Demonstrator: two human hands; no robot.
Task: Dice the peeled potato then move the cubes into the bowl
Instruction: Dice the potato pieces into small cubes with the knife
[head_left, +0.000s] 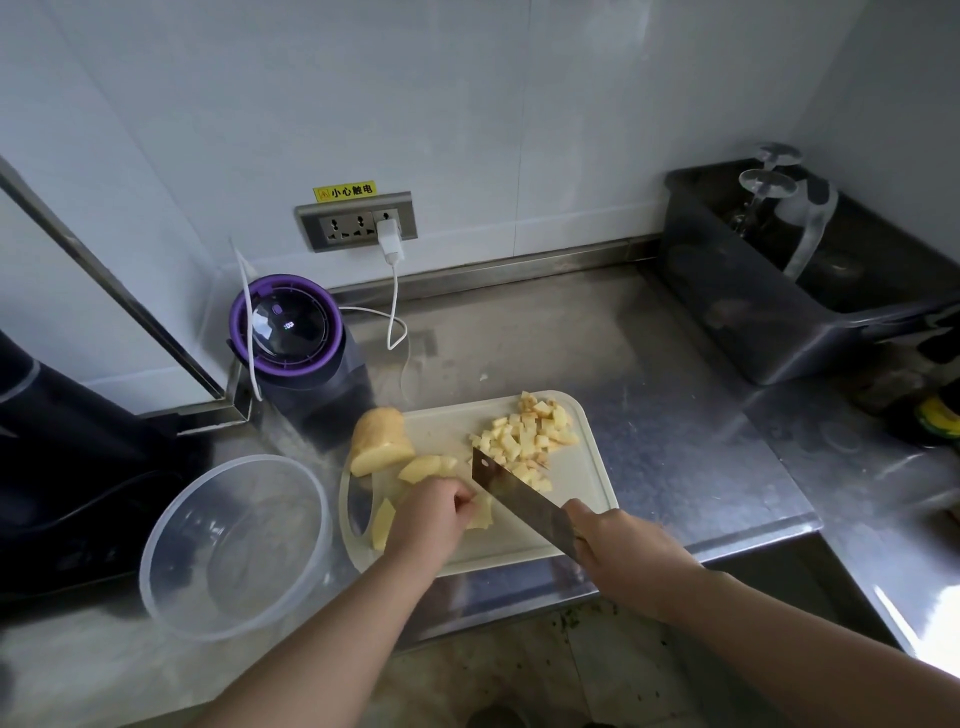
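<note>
Right hand (618, 551) is wrapped tight round the cleaver (519, 501) handle. Left hand (434, 512), fingers curled, pins potato slices (480, 512) on the board (584, 488). Bowl (235, 548) sits at the board's 9 o'clock, uncut chunk (379, 441) at 11, cubes (530, 436) piled at 1.

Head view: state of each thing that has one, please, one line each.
Clear bowl: empty, upright.
Potato cubes: piled on cutting board, none in bowl.
Potato half: uncut, at board's corner.
Cleaver: gripped by right hand.
Left hand: pinching potato slices on board.
Charger: plugged into socket.
</note>
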